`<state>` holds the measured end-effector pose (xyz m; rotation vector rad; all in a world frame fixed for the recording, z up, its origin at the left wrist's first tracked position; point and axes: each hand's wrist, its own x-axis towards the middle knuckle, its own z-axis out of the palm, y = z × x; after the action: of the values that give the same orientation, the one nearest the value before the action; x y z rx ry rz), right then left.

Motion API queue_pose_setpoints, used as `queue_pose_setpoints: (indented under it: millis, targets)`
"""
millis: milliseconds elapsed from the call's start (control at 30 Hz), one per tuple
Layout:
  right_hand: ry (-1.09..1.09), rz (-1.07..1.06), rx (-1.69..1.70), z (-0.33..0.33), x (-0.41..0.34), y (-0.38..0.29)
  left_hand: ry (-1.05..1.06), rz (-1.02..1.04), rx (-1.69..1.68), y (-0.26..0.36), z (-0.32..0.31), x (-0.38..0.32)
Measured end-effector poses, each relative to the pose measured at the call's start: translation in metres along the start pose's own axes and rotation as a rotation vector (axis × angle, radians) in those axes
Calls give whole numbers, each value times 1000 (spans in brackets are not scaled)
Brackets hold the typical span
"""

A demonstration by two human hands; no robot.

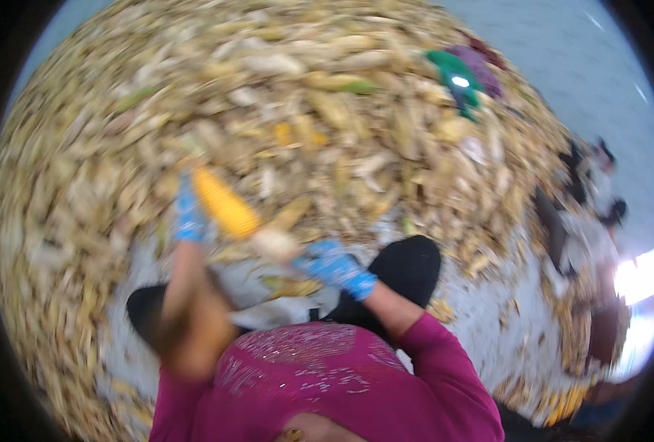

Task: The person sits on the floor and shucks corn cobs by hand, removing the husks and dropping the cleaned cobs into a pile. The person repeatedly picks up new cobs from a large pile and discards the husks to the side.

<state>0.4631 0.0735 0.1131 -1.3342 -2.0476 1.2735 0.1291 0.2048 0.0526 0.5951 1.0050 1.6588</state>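
A bare yellow corn cob [226, 203] lies slantwise between my hands, its upper left end at my left hand [190, 212], which wears a blue patterned glove and grips it. Pale husk [274, 245] hangs at the cob's lower right end, and my right hand [328, 264], gloved the same way, is closed on that husk. The picture is blurred, so the single fingers do not show clearly. Below the hands, between my knees, lie some husks [299, 287] and a whitish cloth or sack [274, 312].
A large heap of corn in husks [327, 110] spreads ahead and to the left. Green cloth [455, 77] and purple cloth [479, 69] lie on it. Several people [581, 237] sit at the right. Husked cobs [567, 404] lie at the lower right, near a blue wall [559, 61].
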Motion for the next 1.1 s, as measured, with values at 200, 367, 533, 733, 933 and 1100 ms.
queue_pose_setpoints:
  millis: [200,367,533,733,933,1100]
  targets:
    - [423,-131,-273,11,45,-13,-72,118,182,12,89,-81]
    - [333,-81,-174,33,63,-14,-237,-33,157,17,110,-100]
    - [291,-133,-218,35,61,-12,-245,140,411,41,93,-82]
    - [334,-150,-284,31,54,-17,-221,-61,106,33,94,-82]
    - [298,-85,17,39,42,-14,-218,-152,-171,23,97,-80]
    - [193,36,217,65,39,-14,-56,-255,-383,-5,94,-72]
